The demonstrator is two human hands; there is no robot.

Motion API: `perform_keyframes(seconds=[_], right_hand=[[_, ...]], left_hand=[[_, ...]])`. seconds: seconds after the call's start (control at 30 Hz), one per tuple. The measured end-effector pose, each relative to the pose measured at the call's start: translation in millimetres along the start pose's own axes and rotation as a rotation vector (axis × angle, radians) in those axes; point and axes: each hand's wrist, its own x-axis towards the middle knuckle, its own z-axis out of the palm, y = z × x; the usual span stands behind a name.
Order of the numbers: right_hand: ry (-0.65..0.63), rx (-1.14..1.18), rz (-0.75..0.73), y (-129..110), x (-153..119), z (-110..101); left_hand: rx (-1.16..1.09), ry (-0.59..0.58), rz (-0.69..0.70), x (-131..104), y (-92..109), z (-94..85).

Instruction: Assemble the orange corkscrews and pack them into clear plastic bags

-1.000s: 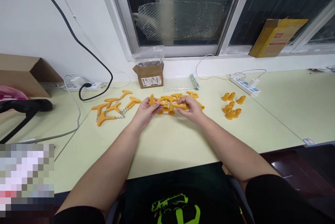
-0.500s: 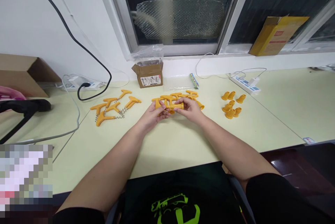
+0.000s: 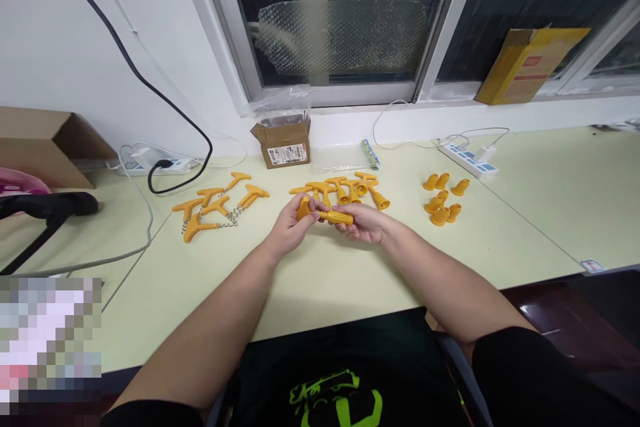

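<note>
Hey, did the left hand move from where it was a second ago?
Yes. Judged against the small open brown box, the left hand has moved to the right and slightly down the picture.

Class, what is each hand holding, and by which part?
Left hand: a yellow handle, by its crossbar. Right hand: a yellow sleeve, by its sides.

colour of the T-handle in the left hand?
Yellow-orange. The T-handle in the left hand shows in the head view, the only one.
</note>
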Motion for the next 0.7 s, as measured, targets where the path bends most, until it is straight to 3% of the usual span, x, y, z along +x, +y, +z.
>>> perform_keyframes(seconds=[0.07,0.23,0.3,0.37,0.53,0.6,0.7], right_hand=[[0.011,-0.014,-0.049,2,0,3],[0.161,-0.300,-0.590,11,5,3],[0.219,-0.345,-0.652,12,7,2],[0.182,-0.260,-0.538,10,7,2],[-0.008,0.032,0.007,4,4,6],[-0.030,0.049,0.023,4,1,6],[-0.083,0.018,-0.161,3,-3,4]], left_hand=[[-0.022,0.022,-0.027,1,-1,0.0],[-0.150,0.200,-0.158,12,-11,-1.2],[-0.189,0.231,-0.186,14,-12,-1.5],[-0.167,0.214,-0.156,11,-11,-1.7],[0.086,0.165,0.025,-2,-5,-1.8],[0.106,0.141,0.044,-4,-4,-1.7],[0.064,0.130,0.029,1,-6,-3.0]])
